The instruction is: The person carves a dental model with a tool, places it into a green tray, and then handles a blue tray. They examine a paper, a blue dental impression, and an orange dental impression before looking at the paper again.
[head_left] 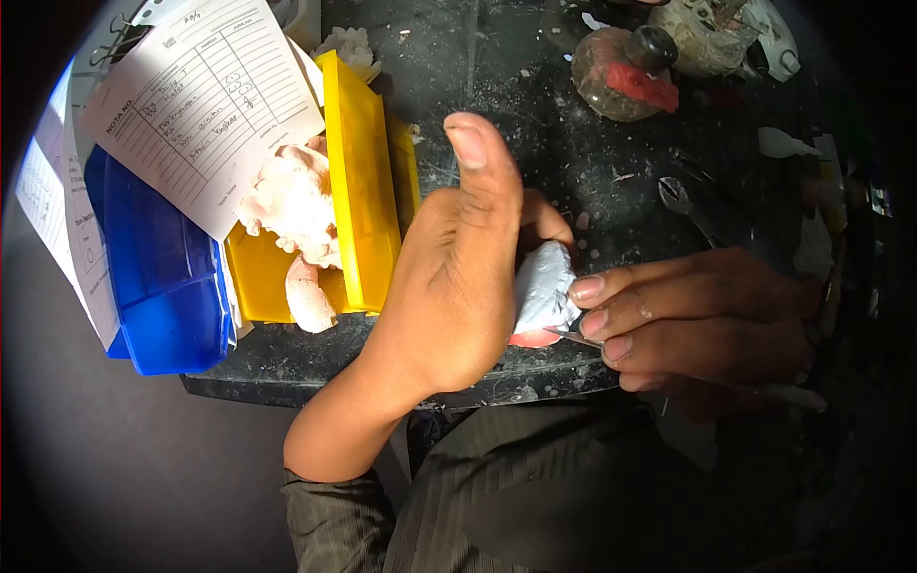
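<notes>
A pale blue-white putty-like lump (pixel 546 286) with a pink-red layer (pixel 535 338) under its near edge sits in my left hand (pixel 457 277). That hand's fingers curl around the far side of the lump, mostly hidden behind the palm, and its thumb points up. My right hand (pixel 693 315) grips a thin metal carving tool (pixel 579 338), whose pointed tip touches the lump's lower edge near the pink-red layer. The right fingertips rest against or very close to the lump's right side. Past the right hand, the tool's far end (pixel 798 395) shows dimly.
Left of my hands stand a yellow bin (pixel 358 191) holding pinkish cast pieces (pixel 291 205) and a blue bin (pixel 162 286), with a handwritten note (pixel 205 105) over them. A round glass burner (pixel 611 81) and pliers (pixel 683 202) lie on the dusty black tabletop (pixel 420 43).
</notes>
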The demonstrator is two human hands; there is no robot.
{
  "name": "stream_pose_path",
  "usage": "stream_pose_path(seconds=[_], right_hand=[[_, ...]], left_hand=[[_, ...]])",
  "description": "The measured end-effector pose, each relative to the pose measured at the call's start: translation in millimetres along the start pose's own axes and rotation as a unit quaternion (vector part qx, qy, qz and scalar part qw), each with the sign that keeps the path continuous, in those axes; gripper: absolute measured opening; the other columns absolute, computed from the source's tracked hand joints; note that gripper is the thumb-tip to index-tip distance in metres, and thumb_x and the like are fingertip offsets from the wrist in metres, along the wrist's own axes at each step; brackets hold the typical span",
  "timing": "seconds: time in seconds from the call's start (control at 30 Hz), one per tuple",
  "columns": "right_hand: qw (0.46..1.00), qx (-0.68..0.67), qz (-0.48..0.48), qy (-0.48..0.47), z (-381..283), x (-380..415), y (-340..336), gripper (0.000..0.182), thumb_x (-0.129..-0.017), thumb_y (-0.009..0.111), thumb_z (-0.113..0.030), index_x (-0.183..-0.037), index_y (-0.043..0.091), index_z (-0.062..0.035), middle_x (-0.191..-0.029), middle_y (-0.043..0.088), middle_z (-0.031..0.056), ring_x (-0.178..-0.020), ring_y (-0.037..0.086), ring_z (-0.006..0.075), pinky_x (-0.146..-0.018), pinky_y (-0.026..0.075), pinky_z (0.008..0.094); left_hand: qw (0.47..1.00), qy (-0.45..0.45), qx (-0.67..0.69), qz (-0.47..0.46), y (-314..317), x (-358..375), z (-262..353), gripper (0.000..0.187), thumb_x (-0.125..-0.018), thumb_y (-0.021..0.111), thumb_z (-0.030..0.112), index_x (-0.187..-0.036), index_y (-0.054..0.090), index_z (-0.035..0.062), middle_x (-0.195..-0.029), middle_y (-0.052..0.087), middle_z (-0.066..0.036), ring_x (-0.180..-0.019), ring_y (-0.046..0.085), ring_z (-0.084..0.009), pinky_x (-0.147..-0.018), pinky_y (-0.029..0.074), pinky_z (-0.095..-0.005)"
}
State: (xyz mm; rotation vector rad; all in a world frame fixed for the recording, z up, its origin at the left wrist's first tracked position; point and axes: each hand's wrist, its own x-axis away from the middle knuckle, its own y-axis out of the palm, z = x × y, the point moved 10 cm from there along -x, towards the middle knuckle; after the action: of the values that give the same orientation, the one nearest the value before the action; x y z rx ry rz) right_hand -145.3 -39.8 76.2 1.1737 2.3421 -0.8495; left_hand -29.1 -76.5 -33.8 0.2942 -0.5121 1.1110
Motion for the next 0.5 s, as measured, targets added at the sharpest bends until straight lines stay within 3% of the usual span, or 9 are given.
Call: stream_pose_path(seconds=[0.17,0.23,0.33,0.37,0.43,0.5], right_hand=[[0.999,0.024,0.012,0.02,0.6,-2.7,1.6,0.013,-0.085,0.072,-0.003,-0.092,0.065,0.0068,-0.087,0.069,0.0208,-0.081,0.074,0.032,-0.08,0.064,0.0476],[0.999,0.038,0.013,0.02,1.3,-2.6,2.2,0.011,-0.086,0.071,-0.003,-0.09,0.066,0.0063,-0.086,0.07,0.02,-0.081,0.075,0.0322,-0.08,0.064,0.0466],[0.998,0.046,0.023,0.025,2.3,-1.1,2.5,0.01,-0.086,0.07,-0.003,-0.089,0.066,0.0056,-0.087,0.07,0.0196,-0.081,0.075,0.0323,-0.079,0.065,0.0456],[0.998,0.046,0.023,0.024,2.2,-0.6,3.3,0.01,-0.086,0.07,-0.003,-0.089,0.066,0.0056,-0.087,0.07,0.0196,-0.081,0.075,0.0323,-0.079,0.065,0.0456],[0.998,0.04,0.035,0.027,2.4,0.1,1.9,0.009,-0.086,0.07,-0.003,-0.088,0.066,0.005,-0.086,0.07,0.0194,-0.081,0.075,0.0322,-0.078,0.065,0.0449],[0.998,0.046,0.037,0.027,1.3,-0.1,1.8,0.009,-0.086,0.07,-0.003,-0.088,0.066,0.005,-0.086,0.07,0.0192,-0.081,0.075,0.032,-0.077,0.065,0.0446]], left_hand=[[0.996,0.047,-0.041,0.058,-7.6,1.2,7.6,0.108,-0.091,-0.004,0.08,-0.081,0.067,-0.0002,-0.068,0.061,-0.006,-0.061,0.056,-0.0118,-0.06,0.045,-0.0228],[0.984,0.159,0.006,0.079,-14.6,5.0,23.1,0.087,-0.102,0.022,0.068,-0.072,0.063,-0.003,-0.054,0.054,-0.007,-0.052,0.055,-0.0134,-0.053,0.043,-0.0288],[0.982,0.165,-0.01,0.089,-16.4,6.6,27.1,0.086,-0.103,0.023,0.066,-0.07,0.063,-0.0025,-0.053,0.054,-0.006,-0.054,0.055,-0.0136,-0.055,0.043,-0.0298],[0.982,0.165,-0.01,0.089,-17.6,7.0,28.5,0.086,-0.103,0.023,0.066,-0.07,0.063,-0.0025,-0.053,0.054,-0.006,-0.054,0.055,-0.0136,-0.055,0.043,-0.0298],[0.981,0.13,-0.13,0.057,-11.1,4.7,25.6,0.104,-0.096,-0.004,0.073,-0.085,0.066,-0.0021,-0.069,0.063,-0.009,-0.057,0.057,-0.0132,-0.059,0.047,-0.0225],[0.983,0.124,-0.121,0.063,-11.5,5.3,25.7,0.104,-0.095,-0.004,0.074,-0.085,0.066,-0.0021,-0.069,0.063,-0.009,-0.057,0.057,-0.0132,-0.058,0.047,-0.0226]])
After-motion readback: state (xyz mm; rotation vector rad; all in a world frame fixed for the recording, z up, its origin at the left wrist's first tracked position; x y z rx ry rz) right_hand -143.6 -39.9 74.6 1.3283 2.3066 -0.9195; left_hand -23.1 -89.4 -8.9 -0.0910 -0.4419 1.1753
